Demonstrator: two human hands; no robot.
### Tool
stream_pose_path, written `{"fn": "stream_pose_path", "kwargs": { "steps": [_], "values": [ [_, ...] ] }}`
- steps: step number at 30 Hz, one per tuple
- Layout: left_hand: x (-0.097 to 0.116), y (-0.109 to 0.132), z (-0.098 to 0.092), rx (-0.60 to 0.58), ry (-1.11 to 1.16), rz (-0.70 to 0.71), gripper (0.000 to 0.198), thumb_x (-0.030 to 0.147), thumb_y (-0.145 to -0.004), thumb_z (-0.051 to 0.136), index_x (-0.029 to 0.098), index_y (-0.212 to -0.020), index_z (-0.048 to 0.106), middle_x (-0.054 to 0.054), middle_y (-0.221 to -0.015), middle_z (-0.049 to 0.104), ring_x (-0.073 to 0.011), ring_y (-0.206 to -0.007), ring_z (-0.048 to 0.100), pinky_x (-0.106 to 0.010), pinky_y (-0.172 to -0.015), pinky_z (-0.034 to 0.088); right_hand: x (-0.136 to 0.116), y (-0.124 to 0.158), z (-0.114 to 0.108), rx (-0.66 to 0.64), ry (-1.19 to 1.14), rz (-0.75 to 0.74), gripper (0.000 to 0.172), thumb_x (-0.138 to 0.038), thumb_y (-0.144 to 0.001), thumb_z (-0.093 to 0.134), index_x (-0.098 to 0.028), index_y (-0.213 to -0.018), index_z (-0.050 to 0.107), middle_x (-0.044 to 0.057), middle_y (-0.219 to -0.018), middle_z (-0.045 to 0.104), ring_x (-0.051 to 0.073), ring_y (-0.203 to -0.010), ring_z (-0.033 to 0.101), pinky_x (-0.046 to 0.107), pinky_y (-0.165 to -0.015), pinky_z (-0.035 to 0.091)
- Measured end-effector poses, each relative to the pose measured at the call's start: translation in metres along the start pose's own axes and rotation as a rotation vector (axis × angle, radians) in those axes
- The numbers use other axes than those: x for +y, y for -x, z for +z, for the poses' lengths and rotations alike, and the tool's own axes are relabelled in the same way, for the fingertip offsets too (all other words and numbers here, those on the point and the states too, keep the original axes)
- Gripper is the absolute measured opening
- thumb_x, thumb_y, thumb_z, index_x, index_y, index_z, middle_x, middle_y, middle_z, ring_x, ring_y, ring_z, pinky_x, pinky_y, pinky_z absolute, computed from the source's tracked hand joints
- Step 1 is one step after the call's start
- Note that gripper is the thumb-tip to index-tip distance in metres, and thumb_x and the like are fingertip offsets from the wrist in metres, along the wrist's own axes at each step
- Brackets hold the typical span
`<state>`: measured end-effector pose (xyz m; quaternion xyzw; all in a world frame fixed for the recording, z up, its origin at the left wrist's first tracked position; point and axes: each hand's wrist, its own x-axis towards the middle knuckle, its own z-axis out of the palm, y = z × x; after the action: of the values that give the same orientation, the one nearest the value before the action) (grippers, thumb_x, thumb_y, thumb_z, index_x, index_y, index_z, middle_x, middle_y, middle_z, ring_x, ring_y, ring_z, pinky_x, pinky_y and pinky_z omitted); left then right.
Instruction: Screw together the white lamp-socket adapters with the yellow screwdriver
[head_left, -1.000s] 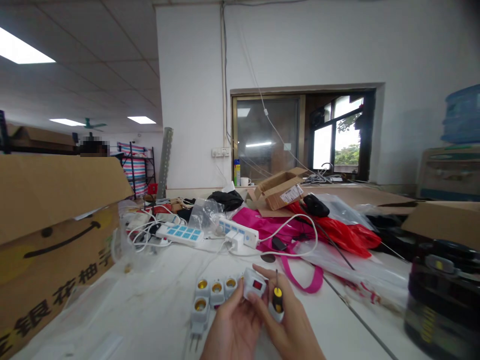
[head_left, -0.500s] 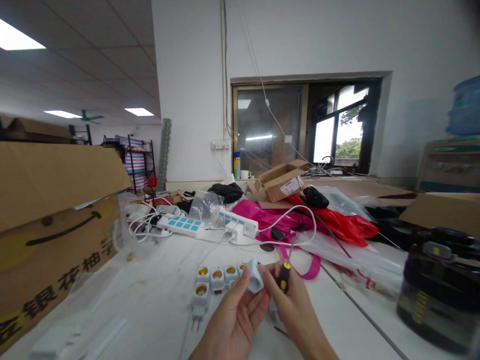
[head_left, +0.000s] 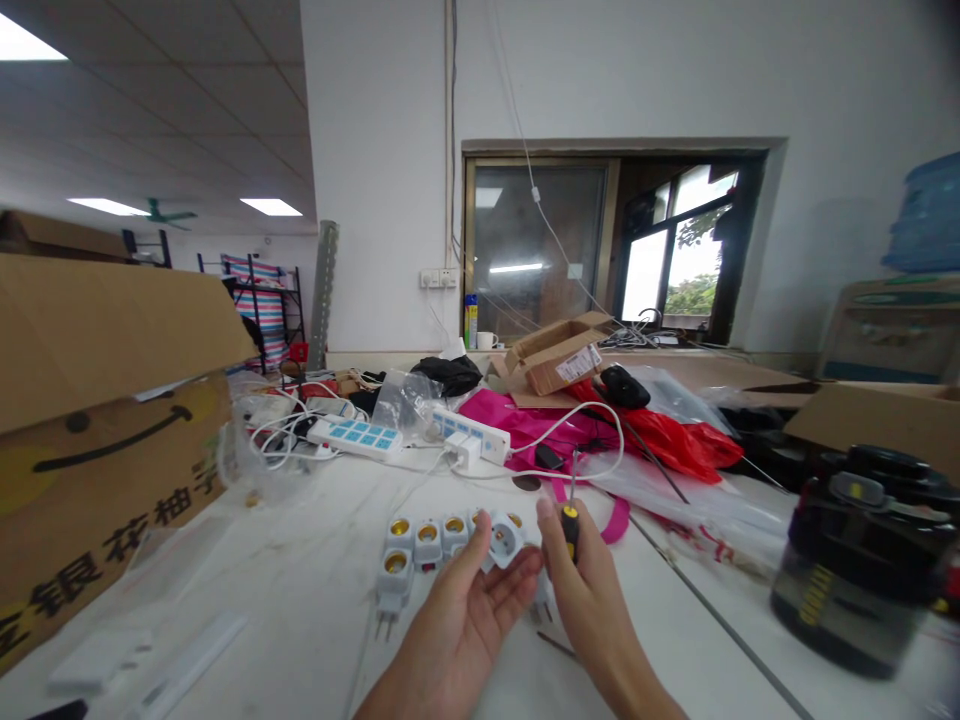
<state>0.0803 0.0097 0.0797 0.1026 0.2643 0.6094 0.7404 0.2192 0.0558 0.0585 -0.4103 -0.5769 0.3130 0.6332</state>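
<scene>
Lower center: you're resting white socket adapter (head_left: 505, 540) on open left hand (head_left: 457, 610), now face-up; right hand (head_left: 586, 590) pinching yellow screwdriver (head_left: 571, 530).

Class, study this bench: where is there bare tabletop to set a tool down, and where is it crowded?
Bare white tabletop lies between the cardboard box and the row of lampholder adapters. A second patch lies between the right hand and the black container. Crowded farther back, around the power strip, white cord and pink bag.

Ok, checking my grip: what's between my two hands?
The head view shows a white socket adapter between your left hand and your right hand.
</scene>
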Motion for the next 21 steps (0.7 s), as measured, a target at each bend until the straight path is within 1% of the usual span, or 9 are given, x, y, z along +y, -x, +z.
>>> {"fn": "stream_pose_path", "kwargs": {
  "steps": [3, 6, 9, 12, 14, 16, 18, 20, 21],
  "values": [
    [0.002, 0.000, -0.001, -0.032, 0.021, 0.049, 0.021, 0.023, -0.108, 0.075, 0.003, -0.114, 0.078, -0.020, -0.105, 0.085, -0.0230, -0.088, 0.085, -0.030, -0.077, 0.072, -0.007, 0.001, -0.002, 0.005, -0.050, -0.007, 0.060, -0.083, -0.104, 0.057, -0.028, -0.083, 0.052, -0.004, -0.073, 0.052, 0.018, -0.064, 0.048, 0.033, -0.059, 0.040],
    [0.006, 0.001, -0.003, -0.086, 0.033, 0.141, 0.009, 0.008, -0.105, 0.073, 0.005, -0.107, 0.081, -0.015, -0.112, 0.085, -0.0205, -0.095, 0.083, -0.030, -0.085, 0.071, -0.013, 0.003, -0.002, 0.005, -0.087, -0.008, 0.058, -0.080, -0.109, 0.048, -0.028, -0.085, 0.049, -0.005, -0.077, 0.049, 0.016, -0.062, 0.045, 0.032, -0.058, 0.037],
    [0.009, 0.002, -0.006, -0.177, 0.006, 0.199, 0.015, -0.001, -0.100, 0.071, 0.006, -0.106, 0.083, -0.013, -0.120, 0.083, -0.0200, -0.105, 0.080, -0.030, -0.094, 0.067, -0.014, 0.003, -0.003, -0.024, -0.088, -0.001, 0.053, -0.075, -0.112, 0.046, -0.028, -0.089, 0.048, -0.006, -0.078, 0.047, 0.016, -0.062, 0.044, 0.031, -0.059, 0.037],
    [0.010, 0.001, -0.010, -0.241, -0.045, 0.218, 0.026, -0.001, -0.092, 0.075, 0.011, -0.114, 0.083, -0.012, -0.124, 0.082, -0.0192, -0.106, 0.078, -0.026, -0.091, 0.064, -0.011, 0.003, -0.003, -0.102, -0.056, 0.004, 0.050, -0.074, -0.110, 0.051, -0.027, -0.092, 0.051, -0.005, -0.078, 0.051, 0.016, -0.064, 0.046, 0.030, -0.059, 0.037],
    [0.011, -0.001, -0.012, -0.266, -0.069, 0.228, 0.030, 0.002, -0.087, 0.078, 0.013, -0.115, 0.082, -0.011, -0.122, 0.082, -0.0180, -0.101, 0.077, -0.025, -0.088, 0.062, -0.010, 0.004, -0.002, -0.152, -0.023, -0.018, 0.050, -0.075, -0.106, 0.059, -0.026, -0.097, 0.056, -0.005, -0.078, 0.052, 0.016, -0.066, 0.048, 0.030, -0.060, 0.039],
    [0.012, -0.003, -0.014, -0.280, -0.088, 0.239, 0.025, 0.004, -0.083, 0.083, 0.013, -0.106, 0.082, -0.010, -0.112, 0.082, -0.0175, -0.097, 0.076, -0.025, -0.086, 0.061, -0.012, 0.007, 0.000, -0.200, 0.014, -0.052, 0.050, -0.071, -0.097, 0.074, -0.024, -0.109, 0.063, -0.005, -0.078, 0.054, 0.016, -0.067, 0.049, 0.030, -0.061, 0.042],
    [0.013, -0.004, -0.015, -0.293, -0.111, 0.244, 0.018, 0.006, -0.080, 0.085, 0.011, -0.097, 0.081, -0.010, -0.105, 0.080, -0.0172, -0.095, 0.074, -0.026, -0.088, 0.061, -0.015, 0.009, 0.000, -0.249, 0.046, -0.078, 0.058, -0.063, -0.089, 0.086, -0.022, -0.126, 0.068, -0.003, -0.083, 0.062, 0.016, -0.068, 0.052, 0.030, -0.062, 0.044],
    [0.015, -0.003, -0.016, -0.302, -0.140, 0.242, 0.017, 0.007, -0.078, 0.087, 0.011, -0.094, 0.081, -0.009, -0.101, 0.078, -0.0168, -0.093, 0.073, -0.026, -0.090, 0.061, -0.016, 0.009, 0.000, -0.291, 0.070, -0.095, 0.067, -0.059, -0.085, 0.090, -0.020, -0.136, 0.071, 0.000, -0.091, 0.070, 0.016, -0.068, 0.054, 0.030, -0.061, 0.046],
    [0.016, -0.002, -0.017, -0.302, -0.156, 0.240, 0.018, 0.007, -0.078, 0.087, 0.010, -0.095, 0.082, -0.009, -0.101, 0.078, -0.0163, -0.092, 0.073, -0.026, -0.090, 0.061, -0.017, 0.009, -0.001, -0.308, 0.081, -0.102, 0.067, -0.058, -0.086, 0.090, -0.019, -0.138, 0.073, 0.001, -0.092, 0.072, 0.015, -0.067, 0.054, 0.030, -0.060, 0.046]
  ]
}}
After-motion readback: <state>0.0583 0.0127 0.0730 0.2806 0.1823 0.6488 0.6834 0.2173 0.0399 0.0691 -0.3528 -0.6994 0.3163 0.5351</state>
